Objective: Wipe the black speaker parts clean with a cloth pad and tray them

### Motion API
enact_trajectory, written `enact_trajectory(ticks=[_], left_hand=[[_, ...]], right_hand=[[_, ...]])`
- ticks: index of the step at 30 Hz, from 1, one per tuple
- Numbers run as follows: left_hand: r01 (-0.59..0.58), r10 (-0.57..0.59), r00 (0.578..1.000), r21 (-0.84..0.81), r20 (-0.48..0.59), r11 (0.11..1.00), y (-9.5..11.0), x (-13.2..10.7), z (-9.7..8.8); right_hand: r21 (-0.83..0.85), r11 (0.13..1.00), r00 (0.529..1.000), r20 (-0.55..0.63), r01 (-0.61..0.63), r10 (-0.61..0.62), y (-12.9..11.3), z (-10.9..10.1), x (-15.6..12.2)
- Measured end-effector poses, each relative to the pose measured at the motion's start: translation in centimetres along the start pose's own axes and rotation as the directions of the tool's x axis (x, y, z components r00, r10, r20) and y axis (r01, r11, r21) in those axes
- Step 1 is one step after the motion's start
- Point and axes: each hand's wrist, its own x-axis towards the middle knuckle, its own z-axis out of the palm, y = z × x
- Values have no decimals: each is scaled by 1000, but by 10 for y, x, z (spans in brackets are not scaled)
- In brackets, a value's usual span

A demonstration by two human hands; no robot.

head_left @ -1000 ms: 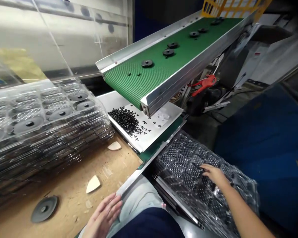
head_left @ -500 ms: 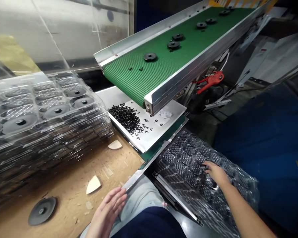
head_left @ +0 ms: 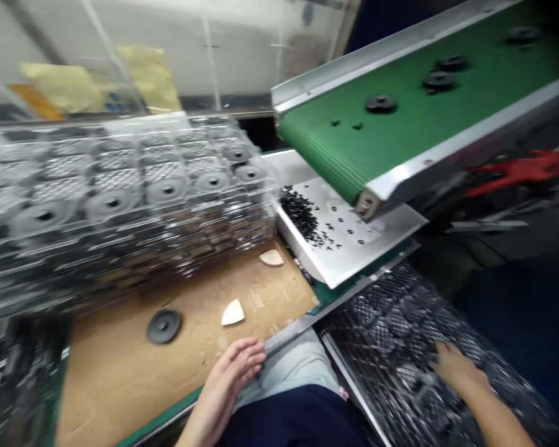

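My right hand [head_left: 456, 367] rests flat, fingers spread, on top of a stack of clear empty plastic trays [head_left: 391, 310] at the lower right. My left hand [head_left: 235, 369] lies open with its fingertips against the metal edge of the brown worktable [head_left: 121, 366]. A loose black disc [head_left: 163, 326] lies on the tabletop, left of that hand. Behind it stands a tall stack of clear trays [head_left: 121, 205] with black discs in their pockets. A green conveyor belt [head_left: 400, 124] at the upper right carries several black discs [head_left: 381, 103].
A white chute plate [head_left: 354, 248] under the belt's end holds a heap of small black bits [head_left: 300, 214]. Two pale wedge-shaped scraps [head_left: 233, 313] lie on the tabletop. A red clamp-like tool [head_left: 517, 174] sits under the belt at the right. Yellow sheets [head_left: 151, 74] hang behind clear plastic.
The view has swung left and down, so everything has shifted right in the picture. My right hand has slid nearer to me on the trays. My left hand has stayed at the table edge.
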Motion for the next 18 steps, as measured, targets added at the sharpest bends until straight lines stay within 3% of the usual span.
enact_trajectory(ticks=[3,5,6,7,9,10,11,12,13,15,16,18], left_hand=[[-174,193,967,124,-165,977,3,-4,-21],[-244,291,915,191,-279,951,10,-3,-42],[-281,350,875,236,-336,930,15,-2,-54],[-317,412,825,288,-385,904,20,-1,-65],[-371,527,722,392,-449,842,29,6,-83],[-387,569,683,434,-458,814,33,10,-90],[-397,599,658,465,-457,791,36,16,-95],[-403,617,646,486,-449,776,39,22,-99],[-405,627,641,498,-443,767,40,27,-101],[-409,629,644,499,-436,764,43,32,-103],[-413,625,652,491,-429,767,44,31,-103],[-429,614,683,463,-396,776,45,20,-101]], right_hand=[[11,982,973,129,190,-190,-40,-18,-12],[107,917,890,219,385,-399,-84,-32,-35],[177,859,821,252,481,-512,-110,-39,-52],[349,747,704,268,565,-658,-140,-44,-73],[586,557,520,253,588,-816,-200,-49,-120],[657,481,451,232,581,-862,-229,-47,-145],[712,422,416,198,561,-888,-256,-43,-168],[756,368,386,166,541,-908,-278,-38,-190],[785,302,309,149,541,-939,-296,-31,-207],[808,236,206,145,540,-968,-319,-18,-232],[821,220,177,147,527,-973,-326,-14,-238],[851,218,192,141,478,-971,-334,-13,-241]])
